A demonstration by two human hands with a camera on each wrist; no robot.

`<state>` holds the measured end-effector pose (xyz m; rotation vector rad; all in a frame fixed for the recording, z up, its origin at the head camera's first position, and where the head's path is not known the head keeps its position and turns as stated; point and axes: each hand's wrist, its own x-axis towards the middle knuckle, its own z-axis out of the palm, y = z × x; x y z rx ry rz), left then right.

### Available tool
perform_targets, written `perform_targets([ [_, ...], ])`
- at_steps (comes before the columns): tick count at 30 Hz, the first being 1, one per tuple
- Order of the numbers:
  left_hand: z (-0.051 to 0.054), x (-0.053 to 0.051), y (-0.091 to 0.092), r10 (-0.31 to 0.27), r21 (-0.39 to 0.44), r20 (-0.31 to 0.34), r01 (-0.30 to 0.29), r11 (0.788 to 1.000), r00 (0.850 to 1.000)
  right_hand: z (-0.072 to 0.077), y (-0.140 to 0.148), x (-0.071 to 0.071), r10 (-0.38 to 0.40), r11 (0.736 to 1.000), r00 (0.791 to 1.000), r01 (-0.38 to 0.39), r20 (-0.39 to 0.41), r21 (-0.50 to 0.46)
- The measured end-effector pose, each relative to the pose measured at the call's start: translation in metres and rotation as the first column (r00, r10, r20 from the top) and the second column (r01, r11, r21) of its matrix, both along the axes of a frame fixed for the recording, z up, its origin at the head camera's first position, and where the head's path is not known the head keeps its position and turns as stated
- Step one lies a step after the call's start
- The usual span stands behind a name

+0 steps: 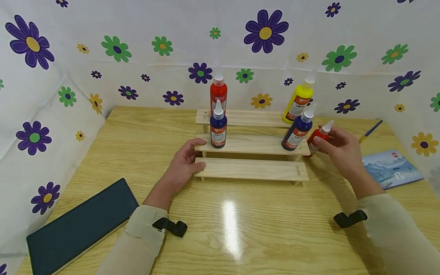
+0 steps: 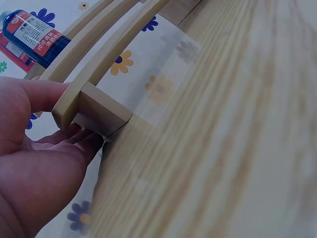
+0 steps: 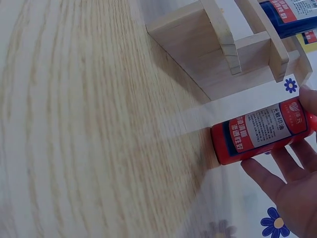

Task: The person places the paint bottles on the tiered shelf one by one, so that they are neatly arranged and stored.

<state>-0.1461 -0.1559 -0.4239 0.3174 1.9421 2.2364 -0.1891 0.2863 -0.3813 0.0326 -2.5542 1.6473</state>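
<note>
A three-step wooden rack (image 1: 251, 168) stands on the table, and my left hand (image 1: 183, 166) grips its left end. In the left wrist view, that hand's (image 2: 44, 144) fingers curl by the rack's end support (image 2: 101, 111). Beside the rack's right end, my right hand (image 1: 338, 149) holds a small red bottle (image 1: 319, 137) with a white nozzle cap. The right wrist view shows the bottle's (image 3: 262, 130) base at the tabletop. Blue bottles (image 1: 218, 131) (image 1: 297, 133) stand on the middle step. A red bottle (image 1: 219, 91) and a yellow bottle (image 1: 299, 101) occupy the top step.
To the left lies a dark flat rectangular board (image 1: 84, 225). A booklet with a mountain picture (image 1: 393, 168) and a blue-handled brush (image 1: 371, 131) lie at the right. White flowered cloth (image 1: 137, 23) hangs behind and along the sides of the table (image 1: 206, 229).
</note>
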Motion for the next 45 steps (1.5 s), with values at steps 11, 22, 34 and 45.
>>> perform_targets([
  [11,0.0,0.0,0.002,-0.002,0.007,0.02,0.002,1.0,1.0,-0.001,0.007,0.01,-0.031,0.972,0.997,0.015,-0.065,-0.232],
  [22,0.001,0.0,0.001,0.007,-0.012,0.031,-0.007,1.0,0.999,0.016,0.009,0.036,-0.011,0.954,0.993,-0.025,-0.118,-0.3],
  [34,0.001,0.0,0.0,-0.002,-0.014,0.041,0.003,1.0,0.999,0.042,-0.002,0.066,0.079,0.948,0.981,-0.129,-0.178,-0.29],
  [45,0.0,0.0,0.0,-0.01,-0.003,0.018,0.011,1.0,1.0,0.062,-0.039,0.082,0.2,0.922,0.95,-0.265,-0.24,-0.281],
])
